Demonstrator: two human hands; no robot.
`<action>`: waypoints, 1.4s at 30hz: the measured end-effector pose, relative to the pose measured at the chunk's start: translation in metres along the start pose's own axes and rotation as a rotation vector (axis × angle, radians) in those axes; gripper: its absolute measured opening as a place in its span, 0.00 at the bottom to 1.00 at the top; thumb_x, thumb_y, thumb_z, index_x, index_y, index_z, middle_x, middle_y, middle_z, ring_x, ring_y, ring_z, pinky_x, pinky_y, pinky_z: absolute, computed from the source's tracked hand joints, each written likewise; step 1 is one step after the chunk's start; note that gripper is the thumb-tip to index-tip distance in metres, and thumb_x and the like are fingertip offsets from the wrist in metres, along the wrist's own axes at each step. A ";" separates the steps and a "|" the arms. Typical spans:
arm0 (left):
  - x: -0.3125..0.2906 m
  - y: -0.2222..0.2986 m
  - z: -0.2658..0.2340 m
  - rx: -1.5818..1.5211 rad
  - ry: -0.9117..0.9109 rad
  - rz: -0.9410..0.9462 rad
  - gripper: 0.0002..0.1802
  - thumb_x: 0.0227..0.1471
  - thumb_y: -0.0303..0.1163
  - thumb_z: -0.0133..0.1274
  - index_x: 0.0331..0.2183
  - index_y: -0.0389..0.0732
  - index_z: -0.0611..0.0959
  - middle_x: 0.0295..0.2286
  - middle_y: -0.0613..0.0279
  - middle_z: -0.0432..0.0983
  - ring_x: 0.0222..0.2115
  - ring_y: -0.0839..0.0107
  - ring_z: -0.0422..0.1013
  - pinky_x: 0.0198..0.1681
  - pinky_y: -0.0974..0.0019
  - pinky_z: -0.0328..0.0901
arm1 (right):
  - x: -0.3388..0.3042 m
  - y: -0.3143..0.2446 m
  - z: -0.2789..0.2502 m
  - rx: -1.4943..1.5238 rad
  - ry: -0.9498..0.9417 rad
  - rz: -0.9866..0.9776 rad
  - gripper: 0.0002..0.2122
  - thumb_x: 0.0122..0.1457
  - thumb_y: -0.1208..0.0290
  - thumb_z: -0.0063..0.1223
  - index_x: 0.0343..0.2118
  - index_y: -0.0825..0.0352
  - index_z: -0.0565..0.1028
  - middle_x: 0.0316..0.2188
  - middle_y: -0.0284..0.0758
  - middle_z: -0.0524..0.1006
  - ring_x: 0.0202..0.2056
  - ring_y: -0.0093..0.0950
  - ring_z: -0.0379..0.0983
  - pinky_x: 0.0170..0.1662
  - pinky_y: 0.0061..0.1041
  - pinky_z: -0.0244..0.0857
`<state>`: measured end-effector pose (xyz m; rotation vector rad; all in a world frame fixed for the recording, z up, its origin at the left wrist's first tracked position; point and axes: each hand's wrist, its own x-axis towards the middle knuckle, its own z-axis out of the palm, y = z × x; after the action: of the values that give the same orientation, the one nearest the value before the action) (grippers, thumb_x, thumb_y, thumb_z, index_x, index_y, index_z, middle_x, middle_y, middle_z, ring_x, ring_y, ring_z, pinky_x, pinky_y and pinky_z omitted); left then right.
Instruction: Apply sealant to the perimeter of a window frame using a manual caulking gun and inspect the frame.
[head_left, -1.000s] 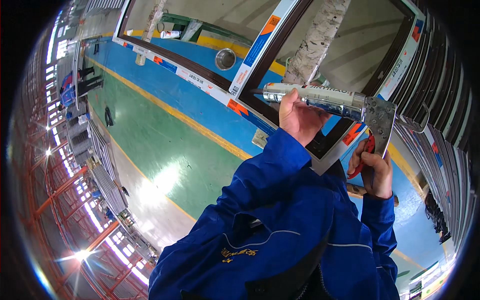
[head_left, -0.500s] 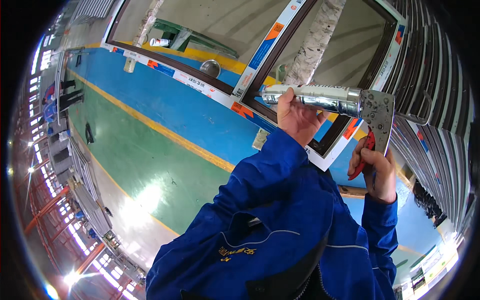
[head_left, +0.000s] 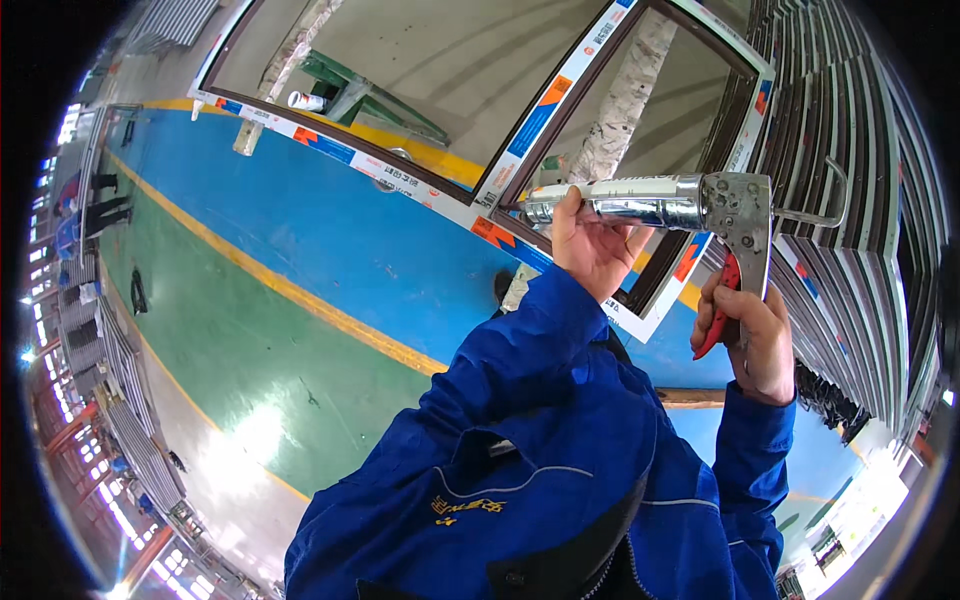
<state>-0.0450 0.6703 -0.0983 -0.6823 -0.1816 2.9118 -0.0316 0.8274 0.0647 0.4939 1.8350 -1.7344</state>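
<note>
A caulking gun [head_left: 650, 203] with a shiny silver barrel lies level across the view, a sealant cartridge in it. My left hand [head_left: 592, 250] is closed around the barrel's front part from below. My right hand [head_left: 758, 335] grips the handle, fingers around the red trigger [head_left: 719, 310]. The gun's tip points left at the inner corner of a dark window frame [head_left: 548, 112] covered with white, blue and orange protective film. Whether the tip touches the frame I cannot tell.
Wrapped support bars [head_left: 632, 95] run beneath the frame. Beyond stand a green trestle [head_left: 375, 105] and a white cartridge [head_left: 305, 101]. Stacked metal profiles [head_left: 850, 150] fill the right side. A person [head_left: 85, 212] is far off at the left, past the blue and green floor.
The view has shifted, so the frame and floor appear further left. Both hands keep their hold on the caulking gun, its tip still near the same frame corner.
</note>
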 end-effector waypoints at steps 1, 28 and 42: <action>-0.001 0.000 0.001 -0.022 -0.001 -0.008 0.25 0.55 0.53 0.47 0.40 0.40 0.76 0.36 0.57 0.78 0.39 0.64 0.75 0.44 0.53 0.73 | -0.002 -0.001 0.002 -0.009 0.012 0.001 0.12 0.52 0.68 0.46 0.33 0.73 0.70 0.19 0.38 0.72 0.18 0.27 0.70 0.24 0.23 0.66; -0.008 0.016 0.005 -0.134 -0.188 -0.022 0.24 0.55 0.51 0.47 0.38 0.39 0.79 0.31 0.55 0.80 0.29 0.63 0.77 0.41 0.55 0.75 | -0.014 -0.028 0.034 -0.202 0.023 -0.044 0.12 0.52 0.67 0.46 0.32 0.73 0.70 0.18 0.36 0.72 0.17 0.26 0.70 0.22 0.22 0.65; -0.023 0.015 0.007 -0.089 -0.058 -0.052 0.24 0.54 0.53 0.49 0.35 0.40 0.80 0.29 0.56 0.79 0.26 0.62 0.75 0.41 0.55 0.73 | -0.035 -0.032 0.044 -0.178 -0.008 -0.079 0.18 0.49 0.68 0.46 0.41 0.74 0.71 0.29 0.40 0.77 0.31 0.31 0.77 0.32 0.27 0.73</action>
<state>-0.0299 0.6513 -0.0844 -0.5970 -0.3327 2.8903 -0.0179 0.7848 0.1117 0.3471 2.0050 -1.6015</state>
